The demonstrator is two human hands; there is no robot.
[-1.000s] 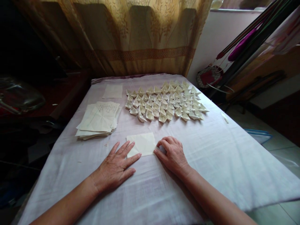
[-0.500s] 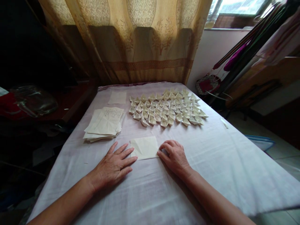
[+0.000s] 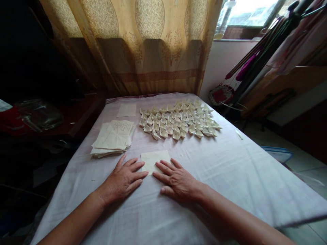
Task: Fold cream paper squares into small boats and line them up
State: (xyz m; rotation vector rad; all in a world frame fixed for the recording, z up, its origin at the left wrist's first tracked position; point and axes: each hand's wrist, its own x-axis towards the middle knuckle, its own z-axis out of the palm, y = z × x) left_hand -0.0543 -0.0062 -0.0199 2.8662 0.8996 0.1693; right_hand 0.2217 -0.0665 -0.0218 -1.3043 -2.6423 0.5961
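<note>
A folded sheet of cream paper (image 3: 154,157) lies flat on the table between my two hands. My left hand (image 3: 126,178) rests palm down with its fingers spread, the fingertips touching the sheet's left edge. Across the right part of the sheet, my right hand (image 3: 176,179) lies flat with its fingers apart, hiding the lower right corner. Beyond my left hand is a stack of creased cream papers (image 3: 112,135), the top one bearing handwriting. Rows of small folded paper boats (image 3: 178,120) stand at the far middle of the table.
A single paper square (image 3: 126,110) lies behind the stack. The table wears a pale cloth (image 3: 230,177). A patterned curtain (image 3: 150,61) hangs at the far edge. A small white scrap (image 3: 239,134) sits near the right edge, and a dark cabinet stands at left.
My right hand has moved left from the sheet's right edge onto the sheet, and its fingers have gone from pinched to spread. The left hand stays at the left edge. The view has shifted slightly.
</note>
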